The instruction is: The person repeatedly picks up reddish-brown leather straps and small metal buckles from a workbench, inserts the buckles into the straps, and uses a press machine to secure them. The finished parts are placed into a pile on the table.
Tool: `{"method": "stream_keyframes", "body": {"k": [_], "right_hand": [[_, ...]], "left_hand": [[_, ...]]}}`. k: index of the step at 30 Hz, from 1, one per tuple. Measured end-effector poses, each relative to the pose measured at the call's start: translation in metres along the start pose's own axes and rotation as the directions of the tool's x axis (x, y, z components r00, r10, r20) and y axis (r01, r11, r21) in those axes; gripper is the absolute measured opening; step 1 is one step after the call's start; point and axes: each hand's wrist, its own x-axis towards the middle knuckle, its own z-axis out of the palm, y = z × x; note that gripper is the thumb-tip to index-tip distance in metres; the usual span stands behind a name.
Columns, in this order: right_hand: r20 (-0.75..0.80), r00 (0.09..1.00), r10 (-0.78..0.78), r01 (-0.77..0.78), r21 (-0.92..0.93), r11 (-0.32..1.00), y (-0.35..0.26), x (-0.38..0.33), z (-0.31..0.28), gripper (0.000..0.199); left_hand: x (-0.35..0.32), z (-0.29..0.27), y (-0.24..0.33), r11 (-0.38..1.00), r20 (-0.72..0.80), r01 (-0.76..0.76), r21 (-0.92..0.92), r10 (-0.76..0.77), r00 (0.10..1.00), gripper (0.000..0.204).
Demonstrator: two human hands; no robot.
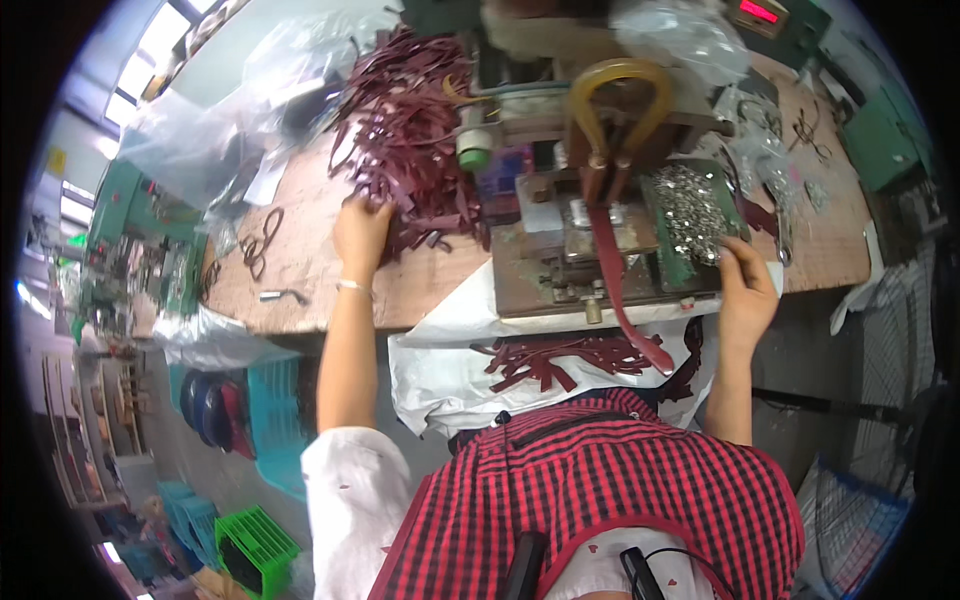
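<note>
My left grip (362, 228) is at maroon strips (420, 150) at ten o'clock, my right grip (745, 280) beside metal pieces (690, 208) at three; whether they're closed, I can't tell.

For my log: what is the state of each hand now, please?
Left hand: curled at the maroon strips; cannot tell if holding one.
Right hand: curled at the small metal pieces; cannot tell if holding one.

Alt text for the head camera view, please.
A person's left hand is at a heap of maroon strips and their right hand at a green tray of small metal pieces; between them, one strip hangs from a tabletop machine.
</note>
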Motion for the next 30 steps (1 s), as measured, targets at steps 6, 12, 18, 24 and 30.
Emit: {"method": "stream_keyframes", "body": {"k": [6,12,18,24,30], "right_hand": [[0.260,0.941,-0.217,0.181,0.154,0.971,-0.093,0.014,0.073,0.024],[0.281,0.958,-0.065,-0.050,0.382,0.923,-0.085,0.009,0.105,0.033],[0.412,0.905,0.104,-0.305,0.460,0.834,-0.121,0.008,0.100,0.039],[0.424,0.893,-0.148,-0.045,0.413,0.909,-0.129,-0.015,0.082,0.051],[0.303,0.904,-0.303,0.425,-0.551,0.718,-0.028,0.041,0.048,0.031]], "left_hand": [[-0.011,0.022,0.002,0.976,0.012,0.020,-0.215,-0.018,1.000,0.032],[-0.073,-0.025,0.020,0.620,0.104,0.095,-0.779,-0.022,0.994,0.014],[-0.094,-0.105,0.112,0.435,-0.389,-0.396,-0.808,0.110,0.915,0.009],[-0.149,-0.098,0.163,0.300,-0.605,-0.777,-0.554,0.497,0.623,0.007],[-0.153,-0.078,0.205,0.081,-0.521,-0.991,-0.109,0.844,0.126,0.020]]}}
